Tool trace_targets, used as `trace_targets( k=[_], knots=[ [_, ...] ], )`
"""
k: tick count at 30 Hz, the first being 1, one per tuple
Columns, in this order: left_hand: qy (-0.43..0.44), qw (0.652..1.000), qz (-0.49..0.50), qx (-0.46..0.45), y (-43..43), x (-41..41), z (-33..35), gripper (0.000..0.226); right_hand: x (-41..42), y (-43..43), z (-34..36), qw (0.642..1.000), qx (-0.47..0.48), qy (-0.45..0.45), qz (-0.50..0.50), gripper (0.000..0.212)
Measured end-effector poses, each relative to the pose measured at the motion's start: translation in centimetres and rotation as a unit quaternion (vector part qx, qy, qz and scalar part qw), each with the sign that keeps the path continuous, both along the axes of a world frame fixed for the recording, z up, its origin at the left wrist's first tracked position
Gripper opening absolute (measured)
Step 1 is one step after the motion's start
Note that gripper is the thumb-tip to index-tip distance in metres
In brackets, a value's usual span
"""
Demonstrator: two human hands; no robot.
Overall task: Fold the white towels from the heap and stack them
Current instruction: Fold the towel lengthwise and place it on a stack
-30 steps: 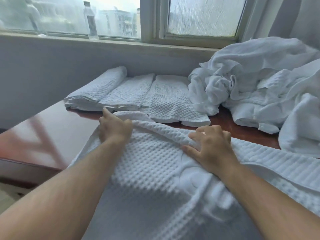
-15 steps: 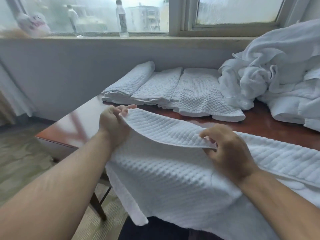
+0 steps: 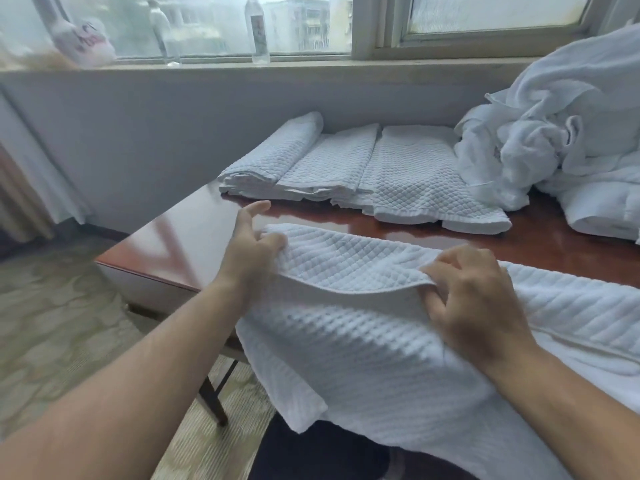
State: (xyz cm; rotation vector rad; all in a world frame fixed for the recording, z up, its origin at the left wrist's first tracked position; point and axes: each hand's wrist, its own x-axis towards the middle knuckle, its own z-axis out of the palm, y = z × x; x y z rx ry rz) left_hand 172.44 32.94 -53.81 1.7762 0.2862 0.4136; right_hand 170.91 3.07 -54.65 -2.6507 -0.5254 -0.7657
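While both hands pinch the folded edge of the waffle towel (image 3: pixel 363 341) draped off the bench (image 3: pixel 180 244) near edge, left hand (image 3: pixel 254 244) at corner, right hand (image 3: pixel 474 299) mid-edge, folded towels (image 3: pixel 363 171) beyond, heap (image 3: pixel 561 133) far right.

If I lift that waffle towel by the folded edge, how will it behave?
Probably floppy: the waffle towel sags over the table edge between the left hand and right hand. Likely not slippery, given its textured weave. The unsupported corner would probably droop.
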Motion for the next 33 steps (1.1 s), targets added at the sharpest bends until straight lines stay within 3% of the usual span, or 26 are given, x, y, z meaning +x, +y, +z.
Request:
trace_targets(
  k=[2,5,9,11,13,15,17,19,22,24,27,31,33],
  knots=[
    [-0.070,0.989,0.007,-0.132,0.4,0.0,-0.3,0.035,-0.3,-0.3,0.1,0.995,0.017,-0.095,0.034,0.019],
    [-0.049,0.993,0.018,-0.109,0.8,-0.4,-0.3,0.023,-0.5,-0.3,0.4,0.987,-0.007,-0.134,0.092,0.017],
    [0.023,0.992,0.025,0.121,0.1,-0.8,0.5,0.020,-0.6,-0.1,0.3,0.990,-0.007,-0.041,0.132,0.019],
    [0.110,0.947,0.025,0.301,0.0,-1.0,1.2,0.024,-0.6,0.0,0.2,0.991,-0.005,-0.017,0.132,0.015],
    [0.152,0.873,0.033,0.462,-0.5,-1.6,1.7,0.049,-0.6,-0.1,0.3,0.992,-0.003,0.004,0.123,0.017],
    [0.048,0.846,0.005,0.531,-2.1,-2.7,2.1,0.060,-0.7,0.1,0.6,0.993,0.000,0.044,0.111,0.018],
    [-0.049,0.848,-0.122,0.514,-4.3,-3.8,2.0,0.058,-1.0,-0.2,1.0,0.992,-0.008,0.085,0.095,0.014],
    [-0.057,0.830,-0.215,0.512,-6.3,-4.5,1.5,0.066,-1.8,-1.4,1.3,0.994,-0.030,0.098,0.029,0.038],
    [-0.092,0.803,-0.254,0.532,-8.7,-4.3,0.5,0.074,-3.3,-4.9,1.4,0.993,-0.045,0.074,-0.086,0.063],
    [-0.092,0.794,-0.271,0.537,-10.3,-3.8,0.2,0.073,-4.1,-7.6,0.9,0.990,-0.037,0.075,-0.114,0.061],
    [-0.121,0.800,-0.274,0.520,-11.7,-3.3,-0.2,0.048,-4.4,-9.8,0.2,0.995,0.013,0.051,-0.090,0.047],
    [-0.238,0.785,-0.265,0.507,-11.1,-3.6,-1.0,0.029,-5.0,-10.0,-0.7,0.996,0.010,-0.081,-0.036,0.046],
    [-0.250,0.782,-0.262,0.507,-10.8,-3.9,-1.3,0.029,-5.3,-10.1,-0.9,0.996,-0.005,-0.093,-0.014,0.044]
  ],
)
